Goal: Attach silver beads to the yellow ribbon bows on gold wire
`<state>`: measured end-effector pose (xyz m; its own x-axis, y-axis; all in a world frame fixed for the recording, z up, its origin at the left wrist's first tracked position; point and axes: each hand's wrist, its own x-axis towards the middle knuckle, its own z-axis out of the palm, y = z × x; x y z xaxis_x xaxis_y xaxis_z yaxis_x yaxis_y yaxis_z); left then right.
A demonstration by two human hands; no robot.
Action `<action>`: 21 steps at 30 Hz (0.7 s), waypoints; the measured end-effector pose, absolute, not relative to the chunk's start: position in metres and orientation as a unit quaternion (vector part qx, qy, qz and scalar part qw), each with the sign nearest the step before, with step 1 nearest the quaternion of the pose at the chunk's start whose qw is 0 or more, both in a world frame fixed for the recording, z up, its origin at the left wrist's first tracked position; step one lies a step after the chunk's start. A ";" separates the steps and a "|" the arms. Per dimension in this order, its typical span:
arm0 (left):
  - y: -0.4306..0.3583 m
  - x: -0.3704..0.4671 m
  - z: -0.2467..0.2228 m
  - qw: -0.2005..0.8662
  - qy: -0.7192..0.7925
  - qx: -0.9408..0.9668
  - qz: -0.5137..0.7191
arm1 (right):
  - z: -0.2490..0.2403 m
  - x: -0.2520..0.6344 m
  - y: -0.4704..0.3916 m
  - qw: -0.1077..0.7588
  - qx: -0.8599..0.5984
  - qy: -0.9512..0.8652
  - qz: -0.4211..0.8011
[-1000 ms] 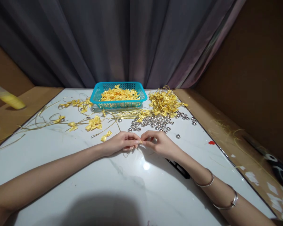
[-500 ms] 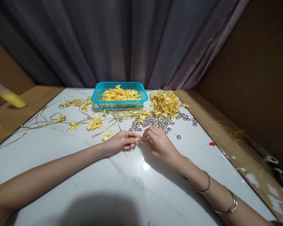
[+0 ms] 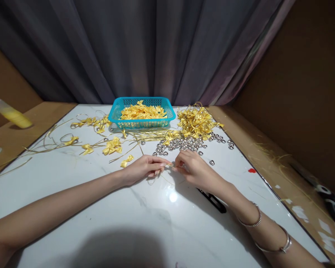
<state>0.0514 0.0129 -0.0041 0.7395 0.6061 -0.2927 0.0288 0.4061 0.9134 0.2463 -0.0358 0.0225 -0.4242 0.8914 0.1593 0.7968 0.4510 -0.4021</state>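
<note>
Over the middle of the white table, my left hand is closed in a pinch on a thin gold cord. A loop of it hangs below the fingers. My right hand is just to the right, thumb and fingers pinched at the cord's other side; the exact grip is too small to see well. Beyond the hands lie a yellow ribbon bow and many small silver rings. Under my right forearm shows a black slotted handle, the rest of it hidden.
A blue basket of yellow bows stands at the back. Beside it are a heap of corded bows and straight gold cords. More bows lie left. A black-handled tool and white scraps lie right.
My right hand has drawn a little to the right, away from my left, widening the gap with the cord between them. The black handle has come into view under my right forearm.
</note>
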 end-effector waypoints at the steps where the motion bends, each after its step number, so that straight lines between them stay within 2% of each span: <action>1: 0.013 0.051 -0.004 0.780 0.311 0.510 0.186 | 0.024 0.247 -0.036 0.173 -0.511 -0.833 0.122; 5: 0.014 0.050 -0.005 0.788 0.312 0.497 0.188 | 0.024 0.244 -0.038 0.179 -0.502 -0.845 0.045; 11: 0.015 0.049 -0.005 0.807 0.277 0.489 0.179 | 0.012 0.236 -0.038 0.203 -0.442 -0.873 -0.007; 21: 0.018 0.047 -0.001 0.813 0.238 0.515 0.127 | 0.013 0.233 -0.041 0.222 -0.398 -0.890 0.032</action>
<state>0.0470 0.0178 -0.0007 0.8539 0.4526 -0.2568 0.0385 0.4372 0.8985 0.2329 -0.0409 0.0128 -0.5850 0.7219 0.3696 0.6936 0.6815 -0.2333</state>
